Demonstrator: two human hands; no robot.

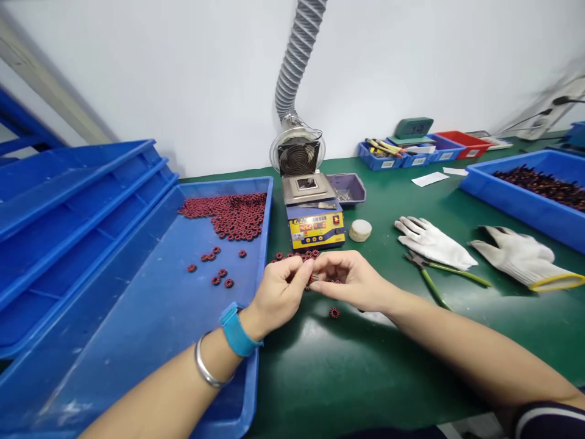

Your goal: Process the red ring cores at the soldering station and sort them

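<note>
My left hand [280,291], with a blue wristband and a silver bangle at the wrist, has thumb and fingers pinched together. My right hand [350,281] meets it at the fingertips, its fingers also closed in a pinch. Something small with a silvery glint sits between them, mostly hidden by the fingers. Just behind lies a cluster of red-and-black toothed wound rings [312,254] on the green table. One single wound ring [334,313] rests below my right hand. Many more wound rings [240,216] fill the far part of the blue tray [262,244] beside my left hand.
A solder pot [317,228] with a red display stands ahead, with a fan [298,160] and duct hose [299,55] behind. At right are green-handled cutters [434,283], white gloves [434,242], a round white pad [361,230] and a blue bin [516,194]. Stacked trays [82,225] stand left.
</note>
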